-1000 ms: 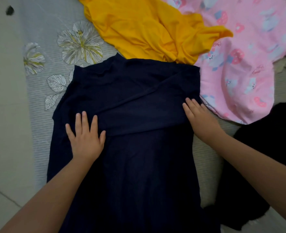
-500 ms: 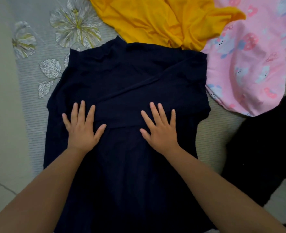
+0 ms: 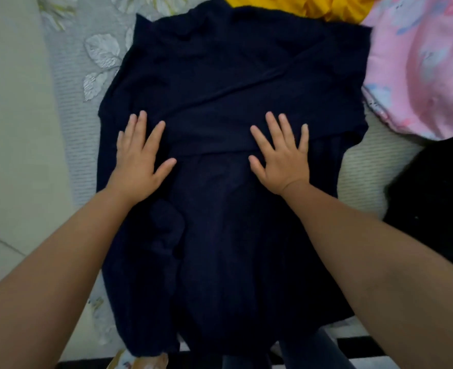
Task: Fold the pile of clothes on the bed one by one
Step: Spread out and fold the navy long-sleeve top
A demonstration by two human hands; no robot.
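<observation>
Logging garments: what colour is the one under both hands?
Dark navy garment, plain; head view shows it.

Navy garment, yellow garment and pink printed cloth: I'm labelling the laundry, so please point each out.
navy garment [image 3: 220, 75], head view, on its flat upper part.
yellow garment [image 3: 313, 6], head view, on the strip showing at the top edge.
pink printed cloth [image 3: 419, 75], head view, on its middle.

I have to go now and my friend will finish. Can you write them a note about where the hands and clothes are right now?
Left hand and right hand: both flat, fingers spread, pressing on the navy garment.
Navy garment: spread on the bed, one sleeve folded across its chest.
Waiting: yellow garment and pink printed garment above, black garment to the right.
Done: first sleeve fold.
Left: finish the navy one, then fold the rest.
</observation>
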